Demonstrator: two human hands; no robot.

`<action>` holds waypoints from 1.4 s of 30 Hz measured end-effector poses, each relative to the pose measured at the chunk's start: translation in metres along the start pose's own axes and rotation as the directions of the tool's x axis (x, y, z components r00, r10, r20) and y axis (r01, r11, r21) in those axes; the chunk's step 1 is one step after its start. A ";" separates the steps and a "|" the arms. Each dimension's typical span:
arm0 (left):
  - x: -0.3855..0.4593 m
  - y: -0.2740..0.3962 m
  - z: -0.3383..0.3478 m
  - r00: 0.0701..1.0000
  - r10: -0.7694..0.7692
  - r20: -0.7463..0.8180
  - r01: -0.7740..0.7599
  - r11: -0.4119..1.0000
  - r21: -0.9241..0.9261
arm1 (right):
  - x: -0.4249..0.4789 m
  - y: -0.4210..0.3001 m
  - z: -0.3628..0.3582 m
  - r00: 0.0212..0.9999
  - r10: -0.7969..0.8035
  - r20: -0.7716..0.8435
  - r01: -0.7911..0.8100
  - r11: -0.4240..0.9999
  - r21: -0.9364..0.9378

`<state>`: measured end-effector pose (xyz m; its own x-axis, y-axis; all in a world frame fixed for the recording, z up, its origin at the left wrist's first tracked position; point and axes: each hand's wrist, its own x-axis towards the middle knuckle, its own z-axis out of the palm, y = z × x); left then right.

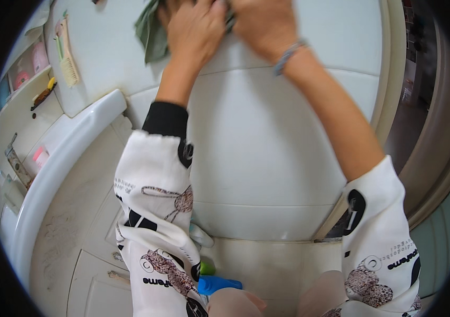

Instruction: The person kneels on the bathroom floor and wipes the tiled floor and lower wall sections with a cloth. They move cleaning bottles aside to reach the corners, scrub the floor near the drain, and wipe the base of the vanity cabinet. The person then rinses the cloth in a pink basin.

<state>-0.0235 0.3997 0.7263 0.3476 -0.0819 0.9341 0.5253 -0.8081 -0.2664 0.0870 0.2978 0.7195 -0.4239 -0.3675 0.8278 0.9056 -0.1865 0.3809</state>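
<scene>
A green cloth hangs at the top edge of the view, in front of the white tiled wall. My left hand holds it from above, and a loose fold droops to the left of the wrist. Close beside it, my right hand is blurred, with its fingers curled in. A dark bit of the cloth shows between the two hands, at the right hand's inner edge. The fingertips of both hands are cut off by the frame or hidden.
To the left is a white washbasin with a worn faucet and a pink-capped container. A brush hangs on the wall near a shelf of bottles. Below lies a blue bottle. A door frame stands right.
</scene>
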 end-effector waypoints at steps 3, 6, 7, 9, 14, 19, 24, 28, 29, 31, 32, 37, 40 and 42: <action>0.013 0.071 -0.007 0.969 0.096 -0.226 -0.068 0.989 0.129 | -0.005 0.026 -0.045 0.988 0.127 0.083 -0.127 0.992 -0.011; -0.048 0.100 0.030 0.959 0.114 -0.261 -0.125 0.992 -0.029 | -0.082 0.033 -0.075 0.967 0.050 0.249 -0.034 0.997 -0.071; -0.078 0.112 0.034 0.978 0.076 -0.194 -0.092 0.993 -0.077 | -0.101 0.021 -0.087 0.957 0.068 0.282 -0.061 0.998 -0.034; -0.154 0.126 0.042 0.999 -0.037 -0.009 0.035 0.990 -0.139 | -0.156 -0.009 -0.108 0.925 0.040 0.377 -0.077 0.994 0.084; -0.312 0.138 0.036 0.952 -0.047 0.302 0.123 0.964 -0.237 | -0.267 -0.080 -0.182 0.818 -0.084 0.570 -0.122 0.941 0.315; -0.265 0.136 0.022 0.957 -0.199 0.209 0.244 0.946 -0.212 | -0.218 -0.062 -0.175 0.877 -0.050 0.477 -0.108 0.948 0.298; -0.042 0.089 -0.016 0.978 -0.131 -0.162 0.112 0.986 -0.125 | -0.037 -0.011 -0.079 0.996 0.060 0.068 -0.065 0.995 0.082; 0.081 0.081 -0.018 0.885 0.011 -0.465 -0.005 1.000 0.013 | 0.064 0.050 -0.055 0.987 0.145 -0.066 -0.155 0.970 -0.190; 0.092 0.083 -0.002 0.858 0.028 -0.513 0.027 0.995 0.100 | 0.070 0.047 -0.057 0.964 0.257 -0.062 -0.265 0.936 -0.232; 0.069 0.082 0.007 0.943 0.020 -0.333 -0.033 0.999 -0.032 | 0.041 0.054 -0.033 0.936 0.352 -0.023 -0.344 0.895 -0.284; 0.060 0.076 0.000 0.967 -0.018 -0.255 0.007 0.999 -0.045 | 0.030 0.048 -0.020 0.949 0.313 -0.046 -0.313 0.909 -0.277; 0.043 0.041 -0.014 0.946 -0.195 -0.260 0.207 0.978 0.021 | 0.035 0.019 -0.003 0.984 0.175 0.029 -0.164 0.959 -0.231; 0.028 0.016 -0.029 0.857 -0.460 -0.233 0.489 0.868 0.086 | 0.050 -0.024 0.015 0.946 0.251 0.205 -0.191 0.942 -0.276; 0.008 -0.010 -0.028 0.754 -0.602 -0.262 0.639 0.765 0.078 | 0.047 -0.038 0.046 0.933 0.130 0.335 -0.119 0.992 -0.052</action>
<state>-0.0475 0.3904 0.7432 -0.2581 0.2721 0.9270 0.6847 -0.6253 0.3743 0.0336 0.3297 0.7633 -0.2732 -0.0616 0.9600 0.9476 -0.1888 0.2576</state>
